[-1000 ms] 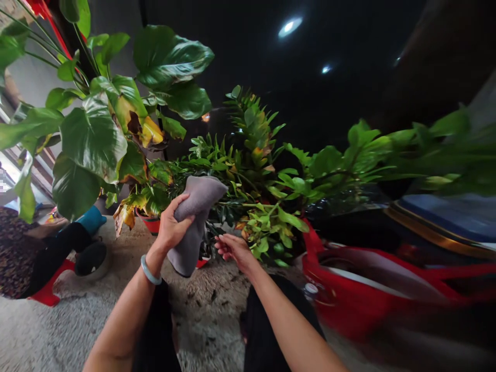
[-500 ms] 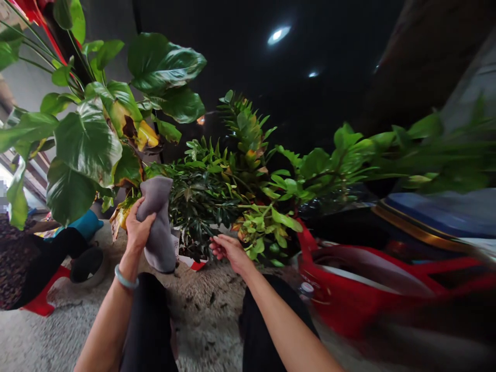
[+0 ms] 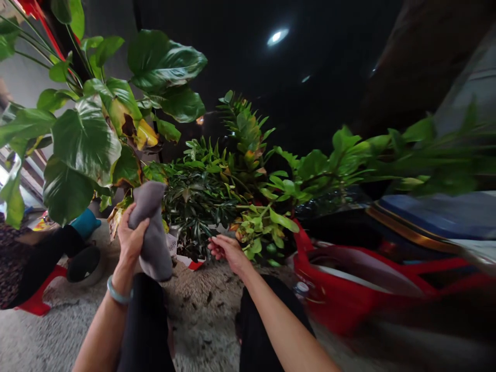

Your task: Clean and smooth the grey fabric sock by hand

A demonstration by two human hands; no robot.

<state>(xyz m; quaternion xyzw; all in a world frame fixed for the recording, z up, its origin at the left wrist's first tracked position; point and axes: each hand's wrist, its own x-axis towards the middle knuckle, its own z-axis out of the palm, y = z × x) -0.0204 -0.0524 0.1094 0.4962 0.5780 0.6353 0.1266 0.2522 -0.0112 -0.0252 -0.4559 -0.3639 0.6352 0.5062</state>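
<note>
My left hand (image 3: pixel 130 238) is closed on a soft grey fabric piece (image 3: pixel 154 243) that looks like a long sock or slipper. It stands upright above my left knee, the thumb across its near face and the other fingers mostly behind it. My right hand (image 3: pixel 229 251) is raised to the right of the grey piece and apart from it. Its thumb and index finger are pinched together and the other fingers curl in. What the pinch holds, if anything, is too small to make out. Dark-leaved plants (image 3: pixel 189 206) stand just beyond both hands.
Large-leaved plants (image 3: pixel 87 139) rise at the left. A red bag (image 3: pixel 341 305) sits at the right, with a blue-lidded container (image 3: pixel 434 217) behind it. Left are a dark bowl (image 3: pixel 84 266), a red stool (image 3: pixel 42 294) and part of another person (image 3: pixel 23 268).
My left hand has moved slightly left and down with the grey fabric piece, widening the space to my right hand. My right hand stays pinched in nearly the same place.
</note>
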